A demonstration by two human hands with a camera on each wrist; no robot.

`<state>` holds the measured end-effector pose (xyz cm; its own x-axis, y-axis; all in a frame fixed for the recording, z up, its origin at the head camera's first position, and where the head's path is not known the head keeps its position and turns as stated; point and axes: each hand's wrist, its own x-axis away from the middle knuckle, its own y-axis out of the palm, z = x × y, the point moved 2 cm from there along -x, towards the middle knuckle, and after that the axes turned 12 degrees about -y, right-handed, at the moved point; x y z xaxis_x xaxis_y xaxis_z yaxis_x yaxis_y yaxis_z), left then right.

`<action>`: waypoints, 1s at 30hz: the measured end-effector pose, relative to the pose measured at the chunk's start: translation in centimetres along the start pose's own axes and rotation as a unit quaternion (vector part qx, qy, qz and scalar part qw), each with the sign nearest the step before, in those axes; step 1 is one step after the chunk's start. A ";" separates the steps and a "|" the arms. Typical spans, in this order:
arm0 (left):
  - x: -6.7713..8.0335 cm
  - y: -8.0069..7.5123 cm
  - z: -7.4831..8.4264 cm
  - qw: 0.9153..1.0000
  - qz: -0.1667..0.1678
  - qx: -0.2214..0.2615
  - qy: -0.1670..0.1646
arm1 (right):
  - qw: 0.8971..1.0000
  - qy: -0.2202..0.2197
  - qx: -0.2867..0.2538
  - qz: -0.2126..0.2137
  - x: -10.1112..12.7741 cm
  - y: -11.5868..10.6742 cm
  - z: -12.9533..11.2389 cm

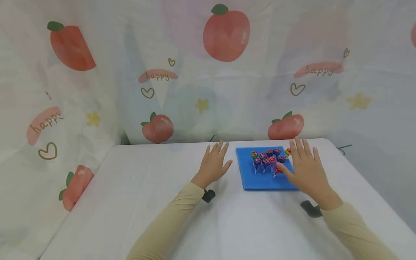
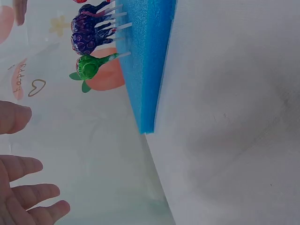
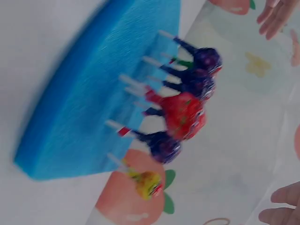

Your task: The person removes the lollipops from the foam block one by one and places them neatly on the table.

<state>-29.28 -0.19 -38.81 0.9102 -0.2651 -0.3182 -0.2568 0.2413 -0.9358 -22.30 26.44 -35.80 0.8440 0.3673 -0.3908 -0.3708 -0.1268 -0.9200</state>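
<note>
On the white table (image 1: pixel 162 202), lollipops (image 1: pixel 268 159) upright in a blue foam block (image 1: pixel 260 180), both hands' grip open, empty: left hand (image 1: pixel 212 164), right hand (image 1: pixel 305 169).

The only word I can read is "happy", printed in thin script on pink patches of the curtain (image 1: pixel 208 72) in front of me: once at the upper middle, once at the upper right, and once on the left fold. My left wrist view shows it again, turned sideways. The lollipop wrappers (image 1: pixel 268 159) are too small to read.
</note>
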 end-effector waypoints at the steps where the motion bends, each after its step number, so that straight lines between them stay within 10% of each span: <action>1: 0.0 0.1 0.0 1.000 0.002 0.004 0.002 | 1.000 0.000 0.002 0.000 0.3 0.0 0.3; 18: -0.1 2.0 0.8 0.999 -0.046 -0.009 -0.009 | 0.980 -0.191 0.015 0.047 2.9 2.8 5.0; 23: 0.1 2.4 1.3 0.998 -0.057 0.003 -0.010 | 0.977 -0.214 0.016 0.005 2.9 3.7 5.9; 30: 0.4 2.5 2.1 0.998 -0.060 -0.003 -0.006 | 0.979 -0.128 -0.003 -0.157 3.0 5.4 7.1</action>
<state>-28.90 2.26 -41.01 0.9382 -0.2806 -0.2024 -0.1482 0.2027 -0.9680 -24.50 33.37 -41.80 0.7904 0.6087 -0.0686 -0.1051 0.0245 -0.9942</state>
